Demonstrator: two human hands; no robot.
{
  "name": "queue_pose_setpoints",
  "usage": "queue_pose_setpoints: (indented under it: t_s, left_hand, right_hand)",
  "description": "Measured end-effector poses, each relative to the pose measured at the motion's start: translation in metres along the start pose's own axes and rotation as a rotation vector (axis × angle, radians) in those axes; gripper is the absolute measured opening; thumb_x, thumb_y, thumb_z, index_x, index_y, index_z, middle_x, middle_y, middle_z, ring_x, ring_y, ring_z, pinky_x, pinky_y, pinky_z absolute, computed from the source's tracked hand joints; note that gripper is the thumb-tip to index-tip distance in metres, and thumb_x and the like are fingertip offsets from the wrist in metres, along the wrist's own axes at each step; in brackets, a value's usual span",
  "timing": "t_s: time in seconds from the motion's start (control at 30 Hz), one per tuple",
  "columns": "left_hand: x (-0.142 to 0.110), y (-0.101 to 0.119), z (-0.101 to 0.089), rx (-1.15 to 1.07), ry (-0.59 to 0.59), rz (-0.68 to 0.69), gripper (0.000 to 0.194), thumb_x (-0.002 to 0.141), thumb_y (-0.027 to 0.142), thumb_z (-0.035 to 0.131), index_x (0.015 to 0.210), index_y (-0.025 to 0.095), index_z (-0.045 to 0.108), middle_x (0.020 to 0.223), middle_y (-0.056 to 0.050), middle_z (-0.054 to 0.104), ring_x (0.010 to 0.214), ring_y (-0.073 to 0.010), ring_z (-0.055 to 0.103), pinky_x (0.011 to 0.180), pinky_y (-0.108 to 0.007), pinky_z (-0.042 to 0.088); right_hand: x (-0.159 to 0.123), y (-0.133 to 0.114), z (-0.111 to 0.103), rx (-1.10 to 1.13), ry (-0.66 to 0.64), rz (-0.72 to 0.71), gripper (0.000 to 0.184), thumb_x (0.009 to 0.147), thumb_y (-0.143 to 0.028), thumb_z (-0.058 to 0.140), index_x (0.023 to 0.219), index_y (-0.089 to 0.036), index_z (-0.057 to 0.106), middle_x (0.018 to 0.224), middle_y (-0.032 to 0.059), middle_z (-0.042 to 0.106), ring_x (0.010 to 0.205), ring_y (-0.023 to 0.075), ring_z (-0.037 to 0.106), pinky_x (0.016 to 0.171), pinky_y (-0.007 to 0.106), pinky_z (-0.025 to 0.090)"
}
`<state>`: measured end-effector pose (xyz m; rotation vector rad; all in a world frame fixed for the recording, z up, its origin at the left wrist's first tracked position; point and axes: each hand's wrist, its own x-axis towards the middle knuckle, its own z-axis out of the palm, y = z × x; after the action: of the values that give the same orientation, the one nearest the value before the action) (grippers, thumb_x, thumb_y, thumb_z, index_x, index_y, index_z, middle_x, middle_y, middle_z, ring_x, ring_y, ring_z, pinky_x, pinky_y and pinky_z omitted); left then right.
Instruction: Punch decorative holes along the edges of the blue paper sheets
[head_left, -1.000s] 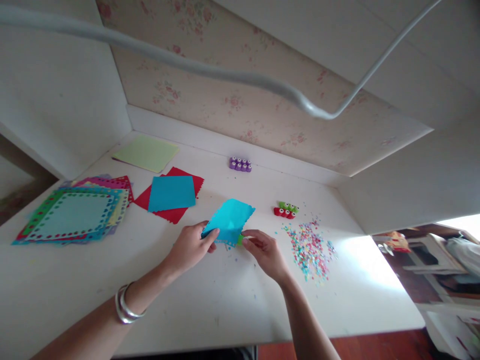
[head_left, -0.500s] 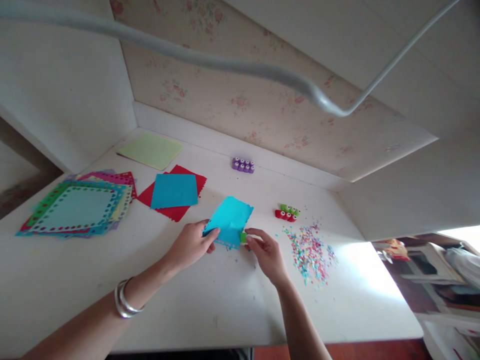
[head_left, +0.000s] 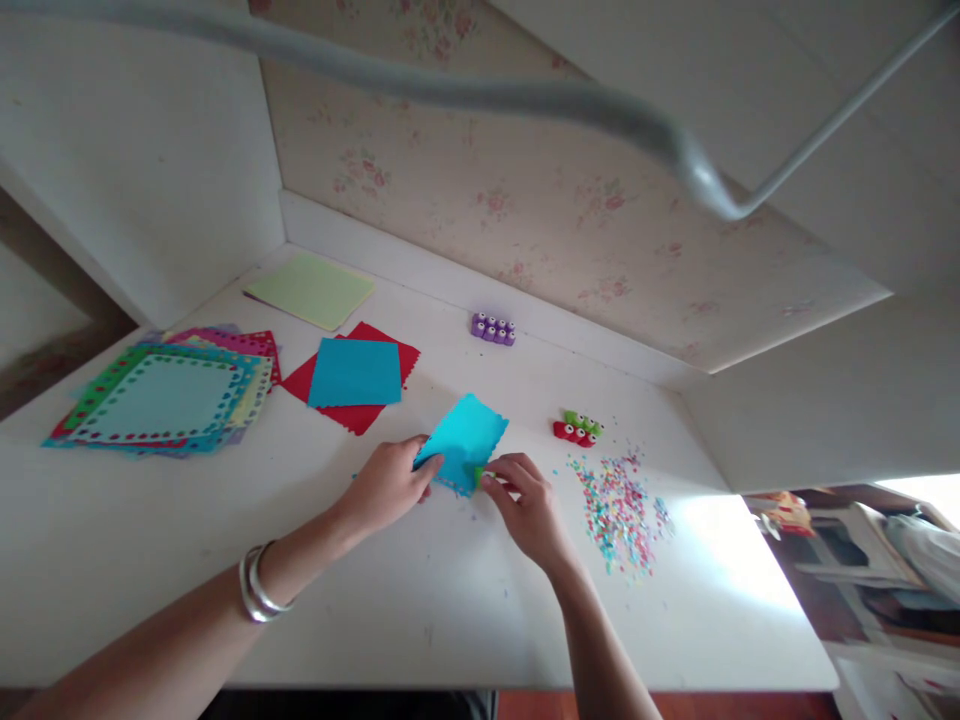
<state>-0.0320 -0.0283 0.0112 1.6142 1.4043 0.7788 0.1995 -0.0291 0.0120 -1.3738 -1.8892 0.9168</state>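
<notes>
My left hand [head_left: 391,482] is closed on the left corner of a bright blue sheet of paper [head_left: 466,438], thumb on top, and holds it raised and tilted over the table. Small punched cuts run along the sheet's near edge. In my right hand [head_left: 529,503] a small green craft punch [head_left: 479,477] is pinched between thumb and fingers, at the sheet's near right corner. My fingers hide most of the punch. To the right stand red punches [head_left: 574,434] and green punches [head_left: 583,422], near a scatter of coloured paper bits [head_left: 619,510].
A blue sheet [head_left: 356,372] lies over red paper [head_left: 360,417]. Left of it is a pile of punched coloured sheets [head_left: 161,398], with pale green paper [head_left: 311,290] behind. Purple punches [head_left: 493,328] stand near the back wall. A grey bar [head_left: 465,92] crosses overhead.
My right hand and the green punch have shifted slightly left along the near edge of the blue sheet. My left hand keeps its hold. The camera view has tilted a little.
</notes>
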Motion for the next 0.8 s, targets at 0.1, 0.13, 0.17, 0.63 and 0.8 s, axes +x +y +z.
queue_pose_setpoints:
  t_s: [0.1,0.13,0.17,0.63,0.8]
  left_hand:
    - [-0.001,-0.005,0.008,0.155,0.01,0.045,0.03,0.097,0.042,0.042,0.095,0.02,0.063,0.069,-0.006,0.072,0.067,-0.0237,0.071,0.062,-0.029,0.046]
    - [-0.002,-0.007,0.011,0.201,0.023,0.064,0.03,0.097,0.041,0.042,0.102,0.02,0.063,0.077,-0.008,0.073,0.071,-0.0247,0.071,0.064,-0.03,0.047]
    - [-0.002,-0.009,0.013,0.24,0.049,0.091,0.032,0.097,0.041,0.043,0.111,0.019,0.061,0.087,-0.01,0.074,0.077,-0.0256,0.071,0.067,-0.031,0.048]
    - [-0.012,-0.017,0.02,0.558,0.097,0.448,0.026,0.091,0.036,0.057,0.113,0.026,0.067,0.133,-0.007,0.061,0.127,-0.0308,0.048,0.11,-0.054,0.026]
    - [-0.011,-0.02,0.025,0.533,0.12,0.414,0.026,0.09,0.037,0.059,0.111,0.026,0.069,0.131,-0.007,0.063,0.126,-0.0314,0.049,0.111,-0.055,0.022]
  right_hand:
    - [0.005,-0.005,-0.005,-0.148,-0.028,-0.029,0.018,0.093,-0.038,0.059,0.093,-0.027,0.073,0.092,0.0058,0.068,0.08,0.0203,0.064,0.067,0.032,0.053]
    - [0.006,-0.006,-0.007,-0.173,-0.036,-0.038,0.018,0.093,-0.038,0.059,0.093,-0.027,0.074,0.09,0.0055,0.069,0.079,0.0202,0.064,0.068,0.033,0.052]
    - [0.008,-0.007,-0.01,-0.186,-0.043,-0.042,0.019,0.093,-0.038,0.058,0.094,-0.028,0.074,0.09,0.0053,0.07,0.078,0.0201,0.064,0.068,0.033,0.052]
    - [0.028,-0.011,-0.027,-0.138,-0.351,0.042,0.014,0.088,-0.037,0.065,0.091,-0.031,0.076,0.093,0.002,0.071,0.08,0.0186,0.066,0.07,0.033,0.053]
    - [0.031,-0.008,-0.025,-0.109,-0.394,0.113,0.01,0.085,-0.037,0.068,0.089,-0.03,0.075,0.089,0.0014,0.07,0.077,0.0183,0.065,0.068,0.033,0.052]
